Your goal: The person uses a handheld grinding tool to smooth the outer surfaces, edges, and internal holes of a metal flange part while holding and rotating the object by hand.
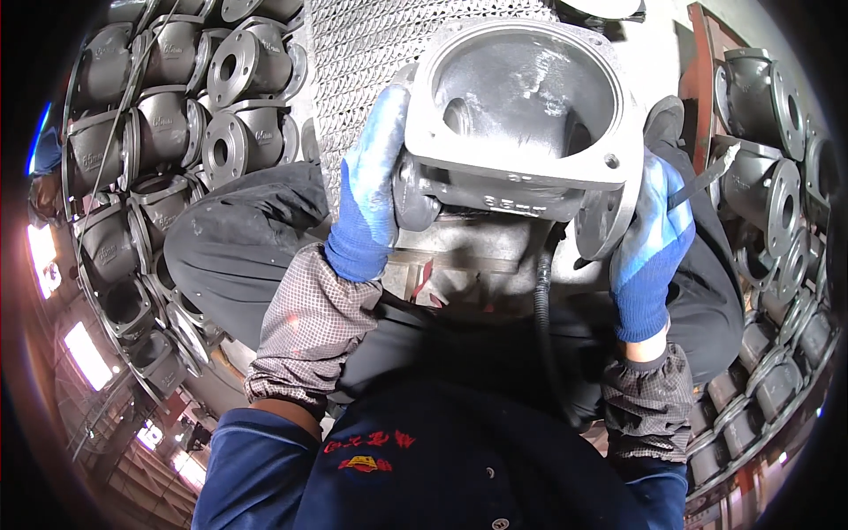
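Note:
Both hands, in blue-and-white gloves, hold up a dark grey cast-metal valve body (495,190). Its wide round opening faces me, inside a square flange with bolt holes at the corners. My left hand (373,177) is closed around the left side, by a rounded end flange. On the opposite side, my right hand (654,225) grips near the right round flange, its fingers partly hidden behind the casting. A thin dark stick-like tool (707,179) with a pale, rough tip juts out from that same hand to the right. Its exact kind I cannot make out.
Stacked valve bodies (163,132) rise on my left, and more valve bodies (760,190) are piled at right beside a rusty red frame (704,71). A patterned metal grate (353,53) lies ahead. Below the casting, a black hose (542,309) runs between my bent legs.

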`<state>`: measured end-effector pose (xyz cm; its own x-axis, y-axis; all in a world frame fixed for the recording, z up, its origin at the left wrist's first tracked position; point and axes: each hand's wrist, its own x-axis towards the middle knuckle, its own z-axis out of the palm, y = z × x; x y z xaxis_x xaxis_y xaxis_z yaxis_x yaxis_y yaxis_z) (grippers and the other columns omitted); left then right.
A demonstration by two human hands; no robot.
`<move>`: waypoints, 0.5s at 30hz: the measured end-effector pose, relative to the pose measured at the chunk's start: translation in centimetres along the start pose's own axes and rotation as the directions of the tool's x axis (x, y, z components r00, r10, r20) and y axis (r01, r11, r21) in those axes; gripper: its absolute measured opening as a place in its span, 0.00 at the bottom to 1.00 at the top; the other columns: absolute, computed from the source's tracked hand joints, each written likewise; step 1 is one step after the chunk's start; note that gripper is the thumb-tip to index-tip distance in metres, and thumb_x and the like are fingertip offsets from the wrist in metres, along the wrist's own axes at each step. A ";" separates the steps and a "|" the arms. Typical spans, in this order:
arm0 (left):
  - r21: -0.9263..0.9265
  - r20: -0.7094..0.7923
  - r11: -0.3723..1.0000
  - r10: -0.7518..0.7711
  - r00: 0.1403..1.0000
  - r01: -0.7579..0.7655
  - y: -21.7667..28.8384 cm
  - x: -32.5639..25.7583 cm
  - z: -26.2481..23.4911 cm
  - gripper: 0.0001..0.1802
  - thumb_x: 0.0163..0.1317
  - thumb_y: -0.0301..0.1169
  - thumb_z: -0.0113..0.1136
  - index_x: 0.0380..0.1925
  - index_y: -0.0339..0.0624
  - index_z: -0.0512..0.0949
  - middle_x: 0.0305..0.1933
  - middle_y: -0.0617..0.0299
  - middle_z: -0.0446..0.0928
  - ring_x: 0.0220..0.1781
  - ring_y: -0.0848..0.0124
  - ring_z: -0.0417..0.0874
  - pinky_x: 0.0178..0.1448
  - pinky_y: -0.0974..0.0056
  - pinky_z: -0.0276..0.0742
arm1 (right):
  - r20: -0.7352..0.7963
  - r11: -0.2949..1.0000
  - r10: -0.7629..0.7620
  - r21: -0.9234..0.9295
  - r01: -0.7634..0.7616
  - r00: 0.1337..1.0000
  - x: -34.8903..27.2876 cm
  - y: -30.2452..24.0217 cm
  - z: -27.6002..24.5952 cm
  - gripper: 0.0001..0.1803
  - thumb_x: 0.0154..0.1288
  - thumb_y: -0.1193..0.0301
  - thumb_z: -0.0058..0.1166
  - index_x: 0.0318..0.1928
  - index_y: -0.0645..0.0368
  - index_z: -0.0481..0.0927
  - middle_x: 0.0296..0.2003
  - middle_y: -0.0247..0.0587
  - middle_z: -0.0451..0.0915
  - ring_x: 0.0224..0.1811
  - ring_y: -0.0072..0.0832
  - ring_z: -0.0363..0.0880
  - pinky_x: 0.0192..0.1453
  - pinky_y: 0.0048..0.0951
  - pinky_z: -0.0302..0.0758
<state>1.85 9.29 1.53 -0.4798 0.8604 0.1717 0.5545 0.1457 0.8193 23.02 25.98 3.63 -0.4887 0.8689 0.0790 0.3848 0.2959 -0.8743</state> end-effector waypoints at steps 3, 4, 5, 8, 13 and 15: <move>-0.131 -0.032 0.989 -0.073 0.997 0.068 0.2 -0.3 -0.2 0.27 0.69 0.26 0.41 0.67 0.36 0.54 0.66 0.44 0.60 0.64 0.56 0.67 0.68 0.56 0.64 | -0.019 0.993 -0.105 0.061 0.106 0.994 0.1 -0.9 0.9 0.14 0.70 0.72 0.43 0.46 0.71 0.76 0.41 0.43 0.78 0.43 0.25 0.75 0.50 0.27 0.71; -0.102 -0.095 0.995 -0.010 0.995 0.000 0.5 0.0 -0.4 0.26 0.67 0.25 0.42 0.65 0.35 0.58 0.64 0.43 0.64 0.63 0.53 0.69 0.66 0.56 0.66 | -0.017 0.991 -0.113 0.066 0.114 0.993 0.3 -1.1 1.2 0.14 0.70 0.72 0.43 0.46 0.71 0.76 0.41 0.43 0.78 0.43 0.25 0.75 0.50 0.27 0.71; -0.083 -0.153 0.994 0.055 0.987 -0.069 0.6 0.1 -0.3 0.25 0.65 0.23 0.44 0.63 0.34 0.62 0.62 0.41 0.67 0.62 0.51 0.71 0.65 0.57 0.67 | -0.027 0.995 -0.082 0.051 0.083 0.996 0.4 -1.2 1.4 0.14 0.70 0.71 0.44 0.46 0.71 0.76 0.39 0.42 0.78 0.42 0.24 0.75 0.49 0.26 0.70; -0.086 -0.028 0.992 -0.094 0.995 0.091 -0.6 -0.7 -1.2 0.24 0.69 0.27 0.40 0.65 0.34 0.59 0.66 0.45 0.62 0.66 0.55 0.65 0.67 0.55 0.63 | -0.079 0.986 0.059 0.161 -0.046 0.995 0.2 -0.2 3.0 0.12 0.70 0.70 0.46 0.43 0.68 0.78 0.32 0.31 0.77 0.38 0.17 0.71 0.46 0.21 0.69; 0.047 -0.093 0.993 0.111 0.989 -0.107 -1.3 -1.0 -4.2 0.19 0.63 0.23 0.48 0.54 0.31 0.70 0.55 0.46 0.74 0.58 0.56 0.75 0.61 0.59 0.70 | 0.044 0.901 0.216 0.377 -0.216 0.976 -1.2 -1.8 5.9 0.11 0.71 0.71 0.44 0.46 0.66 0.75 0.39 0.36 0.77 0.42 0.18 0.71 0.50 0.22 0.68; 0.108 -0.085 0.987 0.128 0.988 -0.118 -1.5 -1.5 -5.8 0.14 0.66 0.24 0.46 0.49 0.30 0.73 0.51 0.48 0.76 0.54 0.58 0.77 0.58 0.60 0.72 | 0.117 0.879 0.217 0.408 -0.246 0.969 -2.0 -2.2 7.1 0.12 0.72 0.71 0.43 0.48 0.66 0.74 0.38 0.37 0.76 0.41 0.19 0.71 0.49 0.21 0.69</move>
<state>-2.24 4.97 3.26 -0.4609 0.8275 0.3207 0.6778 0.0950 0.7291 17.59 20.77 1.95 -0.4822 0.8597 -0.1689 0.1385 -0.1156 -0.9836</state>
